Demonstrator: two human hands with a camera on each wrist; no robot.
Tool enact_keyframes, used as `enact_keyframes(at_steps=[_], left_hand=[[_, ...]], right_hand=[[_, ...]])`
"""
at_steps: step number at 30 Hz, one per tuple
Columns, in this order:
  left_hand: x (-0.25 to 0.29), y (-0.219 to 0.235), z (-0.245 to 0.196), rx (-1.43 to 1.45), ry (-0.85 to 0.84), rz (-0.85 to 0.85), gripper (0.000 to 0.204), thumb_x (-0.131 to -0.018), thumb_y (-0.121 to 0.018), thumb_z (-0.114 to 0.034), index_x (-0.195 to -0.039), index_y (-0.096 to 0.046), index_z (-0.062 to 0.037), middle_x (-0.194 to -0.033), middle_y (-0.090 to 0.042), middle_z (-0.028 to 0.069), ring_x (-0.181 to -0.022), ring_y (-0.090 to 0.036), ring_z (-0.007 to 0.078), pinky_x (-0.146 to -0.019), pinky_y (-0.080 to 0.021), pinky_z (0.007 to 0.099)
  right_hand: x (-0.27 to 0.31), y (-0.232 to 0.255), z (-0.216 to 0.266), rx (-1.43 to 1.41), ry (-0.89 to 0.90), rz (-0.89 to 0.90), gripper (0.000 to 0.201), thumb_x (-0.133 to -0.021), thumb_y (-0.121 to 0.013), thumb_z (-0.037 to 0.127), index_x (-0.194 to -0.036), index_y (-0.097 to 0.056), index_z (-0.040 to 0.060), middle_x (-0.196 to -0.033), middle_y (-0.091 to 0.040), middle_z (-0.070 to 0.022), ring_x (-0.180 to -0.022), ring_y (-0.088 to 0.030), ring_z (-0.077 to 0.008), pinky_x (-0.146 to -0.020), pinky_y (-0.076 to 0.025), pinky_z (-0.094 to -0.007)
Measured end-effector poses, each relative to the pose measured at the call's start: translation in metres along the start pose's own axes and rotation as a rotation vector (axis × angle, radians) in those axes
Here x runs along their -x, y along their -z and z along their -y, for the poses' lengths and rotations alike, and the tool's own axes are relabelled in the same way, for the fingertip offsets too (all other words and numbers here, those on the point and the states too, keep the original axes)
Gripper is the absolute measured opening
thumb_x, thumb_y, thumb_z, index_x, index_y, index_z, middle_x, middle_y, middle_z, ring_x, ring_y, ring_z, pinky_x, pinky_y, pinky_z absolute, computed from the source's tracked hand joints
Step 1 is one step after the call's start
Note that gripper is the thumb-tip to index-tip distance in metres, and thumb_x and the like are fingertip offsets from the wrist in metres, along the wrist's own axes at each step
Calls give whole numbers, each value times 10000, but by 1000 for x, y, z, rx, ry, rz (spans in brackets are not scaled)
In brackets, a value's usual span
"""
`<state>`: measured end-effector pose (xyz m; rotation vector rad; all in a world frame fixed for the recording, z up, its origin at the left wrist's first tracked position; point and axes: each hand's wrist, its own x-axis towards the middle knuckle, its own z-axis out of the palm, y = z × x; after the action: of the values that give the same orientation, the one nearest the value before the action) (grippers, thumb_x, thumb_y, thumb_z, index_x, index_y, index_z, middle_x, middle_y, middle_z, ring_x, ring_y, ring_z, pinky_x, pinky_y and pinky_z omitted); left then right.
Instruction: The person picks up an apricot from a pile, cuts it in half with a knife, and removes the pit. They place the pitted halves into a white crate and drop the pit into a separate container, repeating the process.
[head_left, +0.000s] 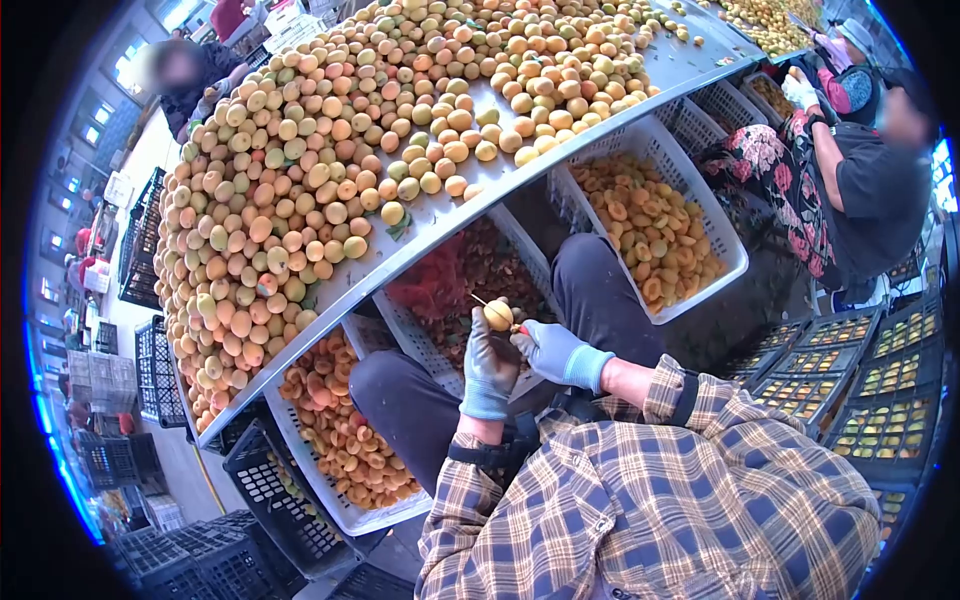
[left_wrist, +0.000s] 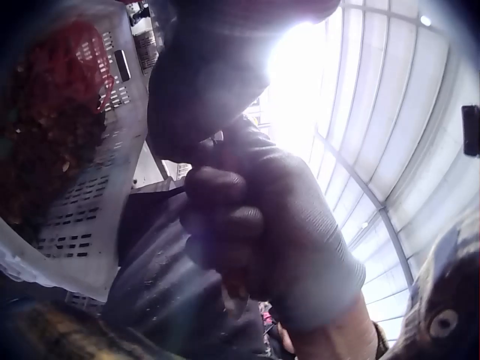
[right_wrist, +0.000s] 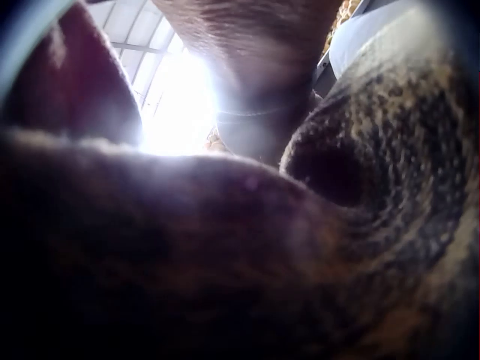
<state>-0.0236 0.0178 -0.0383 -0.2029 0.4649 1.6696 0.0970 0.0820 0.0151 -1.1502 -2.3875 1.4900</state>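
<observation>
In the head view, my gloved left hand (head_left: 490, 368) holds a yellow-green apricot (head_left: 498, 315) upright between thumb and fingers. Beside it, my gloved right hand (head_left: 563, 354) grips a small tool with a red handle (head_left: 518, 329), its far end against the fruit. A thin pointed tip (head_left: 478, 298) shows at the fruit's other side. The left wrist view has the right hand (left_wrist: 262, 225) close up, fingers curled; the tool is mostly hidden there. Sleeve cloth (right_wrist: 187, 247) blocks most of the right wrist view.
Apricots (head_left: 290, 160) are heaped on a metal table (head_left: 440, 225). Below its edge stand a crate with dark scraps and red netting (head_left: 430, 285) and crates of halved apricots (head_left: 650, 225), (head_left: 345, 430). Black crates (head_left: 285, 500) are at lower left, fruit trays (head_left: 890, 430) at right. Other people sit nearby.
</observation>
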Motion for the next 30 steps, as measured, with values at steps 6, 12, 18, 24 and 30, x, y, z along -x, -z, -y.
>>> enact_keyframes(at_steps=[6, 12, 18, 24, 30], left_hand=[[0, 2, -17, -167, -112, 3, 454, -924, -546, -421, -1188, -532, -51, -971, -637, 149, -927, -602, 286, -862, -491, 437], [-1, -2, 6, -110, -14, -49, 521, -926, -514, -475, -1157, -544, -10, -961, -636, 139, -958, -584, 289, -917, -463, 437], [0, -4, -6, -109, -83, -76, 480, -904, -562, -462, -1105, -577, -26, -940, -633, 136, -946, -589, 277, -884, -468, 443], [-3, 4, -5, -88, -50, -152, 558, -938, -431, -545, -1038, -582, -17, -909, -631, 129, -941, -577, 280, -885, -456, 431], [-7, 10, 3, -114, -16, -193, 603, -942, -410, -563, -1002, -580, 13, -949, -598, 130, -900, -568, 252, -878, -468, 392]], right_hand=[[9, 6, 8, -74, -21, 93, 349, -970, -446, 316, -1000, -571, -8, -938, -636, -258, -917, -597, -434, -737, -468, -462], [-2, -6, -4, 29, -34, -9, 367, -950, -469, 339, -1018, -564, -9, -871, -645, -254, -864, -610, -436, -724, -466, -474], [-6, 4, 7, -141, -53, 111, 372, -956, -463, 329, -961, -587, -22, -930, -634, -270, -941, -594, -430, -773, -459, -453], [10, 10, 8, 207, -104, 154, 382, -959, -427, 380, -1046, -508, 17, -882, -645, -253, -833, -621, -427, -729, -473, -503], [-17, -12, -16, 40, -9, 115, 369, -948, -462, 354, -955, -578, 3, -895, -653, -239, -846, -629, -417, -722, -474, -477]])
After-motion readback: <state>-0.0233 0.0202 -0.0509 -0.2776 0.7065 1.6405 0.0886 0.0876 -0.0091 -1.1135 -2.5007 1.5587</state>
